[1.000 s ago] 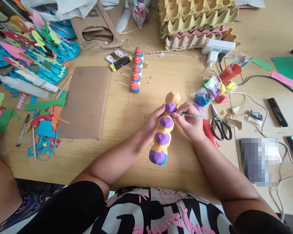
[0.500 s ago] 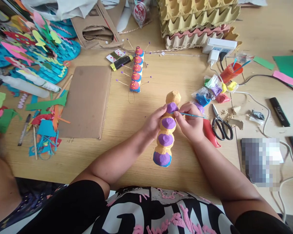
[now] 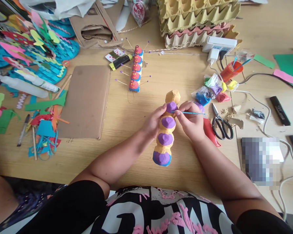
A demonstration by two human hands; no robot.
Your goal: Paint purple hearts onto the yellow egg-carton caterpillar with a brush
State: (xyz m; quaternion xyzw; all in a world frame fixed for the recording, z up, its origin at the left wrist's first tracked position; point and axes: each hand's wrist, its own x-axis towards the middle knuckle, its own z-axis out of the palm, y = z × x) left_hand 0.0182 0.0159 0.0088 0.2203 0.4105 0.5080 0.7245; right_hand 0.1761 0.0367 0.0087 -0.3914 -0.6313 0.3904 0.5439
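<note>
A long bumpy egg-carton strip (image 3: 164,149), covered in orange-yellow clay with purple patches and a blue lower end, points away from me. My left hand (image 3: 154,122) grips its left side near the upper part, thumb by the second bump. In my right hand (image 3: 190,121) is a thin blue tool (image 3: 194,113), pinched between thumb and fingers, its tip against the lower edge of the upper purple patch (image 3: 172,107). Farther back stands a finished-looking strip (image 3: 136,76) with red faces, blue clay and cotton swabs sticking out.
Left are a cardboard sheet (image 3: 84,102), paper scraps (image 3: 46,127) and glue bottles (image 3: 21,85). Right lie scissors (image 3: 221,125), clay bags (image 3: 203,97), a red cup (image 3: 230,72), a marker (image 3: 280,110) and cables. Egg trays (image 3: 197,19) are stacked behind. Another person's arm (image 3: 1,198) shows lower left.
The tool in my right hand has tilted closer to level at the purple patch. The other person's arm at the left edge has drawn back from the table. My left hand holds its place.
</note>
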